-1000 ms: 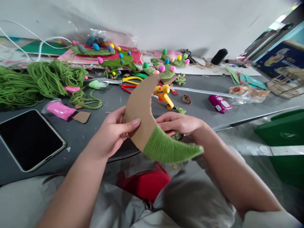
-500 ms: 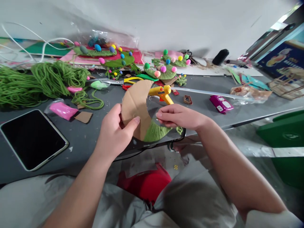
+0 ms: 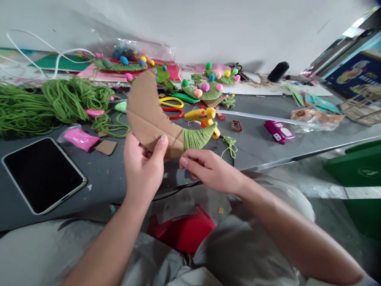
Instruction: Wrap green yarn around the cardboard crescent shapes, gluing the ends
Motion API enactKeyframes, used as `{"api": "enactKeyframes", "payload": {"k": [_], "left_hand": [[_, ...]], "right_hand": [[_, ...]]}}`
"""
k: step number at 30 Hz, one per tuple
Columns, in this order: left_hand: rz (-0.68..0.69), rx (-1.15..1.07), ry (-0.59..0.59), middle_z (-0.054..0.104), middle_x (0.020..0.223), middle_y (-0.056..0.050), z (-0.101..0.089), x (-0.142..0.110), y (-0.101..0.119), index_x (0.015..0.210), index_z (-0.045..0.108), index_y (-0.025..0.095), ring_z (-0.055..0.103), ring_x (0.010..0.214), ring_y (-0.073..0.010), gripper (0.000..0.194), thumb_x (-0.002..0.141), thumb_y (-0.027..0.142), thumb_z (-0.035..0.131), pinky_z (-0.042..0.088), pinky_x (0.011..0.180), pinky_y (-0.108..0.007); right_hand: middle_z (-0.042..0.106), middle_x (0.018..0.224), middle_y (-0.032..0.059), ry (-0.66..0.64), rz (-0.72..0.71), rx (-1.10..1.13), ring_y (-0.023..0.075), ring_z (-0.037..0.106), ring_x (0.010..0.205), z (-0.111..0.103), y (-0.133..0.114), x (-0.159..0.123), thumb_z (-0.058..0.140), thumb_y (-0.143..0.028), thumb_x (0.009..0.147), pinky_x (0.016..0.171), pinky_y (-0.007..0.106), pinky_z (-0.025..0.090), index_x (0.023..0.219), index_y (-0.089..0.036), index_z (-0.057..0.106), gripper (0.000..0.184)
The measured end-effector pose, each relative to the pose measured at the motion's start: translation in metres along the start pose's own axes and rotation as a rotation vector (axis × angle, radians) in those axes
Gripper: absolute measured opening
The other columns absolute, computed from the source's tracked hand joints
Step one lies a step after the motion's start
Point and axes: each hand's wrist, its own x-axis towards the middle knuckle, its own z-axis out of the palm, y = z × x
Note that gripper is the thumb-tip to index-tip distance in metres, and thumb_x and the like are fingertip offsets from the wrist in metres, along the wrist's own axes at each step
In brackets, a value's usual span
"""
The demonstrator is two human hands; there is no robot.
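A brown cardboard crescent [image 3: 145, 107] is held up over the table's front edge. My left hand [image 3: 144, 167] grips its lower left part, thumb on the face and fingers behind. Green yarn [image 3: 198, 138] is wound tightly round the crescent's right end, and a loose tangle of yarn [image 3: 230, 147] hangs beyond that tip. My right hand [image 3: 208, 171] is closed in a pinch at the lower border of the wrapping, apparently on the yarn strand, which is mostly hidden by the fingers. Just behind the crescent lies a yellow glue gun [image 3: 201, 116] with a long clear glue stick.
Big hanks of green yarn [image 3: 74, 97] and a tablet [image 3: 43, 174] lie at left. Scissors with yellow and red handles [image 3: 172, 108] sit behind the crescent. Green pieces with pompoms [image 3: 205, 91] line the back. A purple box-like item [image 3: 279, 132] is at right, near green bins [image 3: 357, 171].
The crescent has turned and risen, its wrapped end swinging up to the right. My right hand has moved down and left, from the inner curve to below the outer edge.
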Motion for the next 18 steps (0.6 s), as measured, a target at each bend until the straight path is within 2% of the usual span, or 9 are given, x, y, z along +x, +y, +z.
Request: {"api": "enactKeyframes", "payload": {"k": [3, 7, 12, 16, 18], "left_hand": [[-0.056, -0.171, 0.023, 0.070, 0.113, -0.004, 0.004, 0.002, 0.001, 0.107, 0.061, 0.027, 0.071, 0.091, -0.0224, 0.034, 0.081, 0.037, 0.079, 0.061, 0.063, -0.029], [-0.162, -0.309, 0.028, 0.073, 0.111, -0.004, 0.004, 0.007, 0.005, 0.105, 0.065, 0.026, 0.073, 0.084, -0.0213, 0.033, 0.077, 0.031, 0.082, 0.060, 0.054, -0.025], [-0.291, -0.467, -0.008, 0.076, 0.099, -0.002, 0.000, 0.013, 0.006, 0.097, 0.070, 0.022, 0.070, 0.068, -0.0134, 0.025, 0.075, 0.023, 0.083, 0.049, 0.041, -0.016], [-0.374, -0.525, -0.060, 0.074, 0.086, -0.001, -0.003, 0.014, 0.007, 0.087, 0.071, 0.019, 0.065, 0.059, -0.0091, 0.013, 0.078, 0.020, 0.079, 0.050, 0.042, -0.014], [-0.406, -0.525, -0.102, 0.074, 0.085, -0.001, -0.005, 0.013, 0.008, 0.086, 0.071, 0.019, 0.066, 0.060, -0.0096, 0.013, 0.077, 0.019, 0.080, 0.052, 0.044, -0.015]], "right_hand": [[0.048, 0.064, -0.0044, -0.008, 0.044, 0.081, 0.0077, 0.042, 0.057, 0.005, 0.006, -0.001, 0.047, -0.045, 0.102, 0.053, 0.020, 0.033, 0.089, -0.017, 0.063, 0.034], [0.039, 0.056, -0.0073, -0.032, 0.104, 0.239, 0.0069, 0.032, 0.050, 0.003, 0.011, 0.000, 0.048, -0.051, 0.100, 0.046, 0.020, 0.025, 0.093, -0.016, 0.064, 0.039], [0.039, 0.052, -0.0084, -0.131, 0.082, 0.464, 0.0067, 0.031, 0.050, -0.003, 0.015, 0.003, 0.051, -0.051, 0.099, 0.049, 0.021, 0.024, 0.093, -0.014, 0.063, 0.040], [0.036, 0.050, -0.0094, -0.154, 0.118, 0.679, 0.0055, 0.025, 0.047, -0.009, 0.025, 0.006, 0.060, -0.043, 0.096, 0.046, 0.021, 0.021, 0.086, -0.014, 0.063, 0.031], [0.036, 0.049, -0.0088, -0.168, 0.142, 0.736, 0.0050, 0.023, 0.045, -0.015, 0.029, 0.007, 0.065, -0.038, 0.090, 0.045, 0.021, 0.018, 0.071, -0.016, 0.057, 0.030]]}}
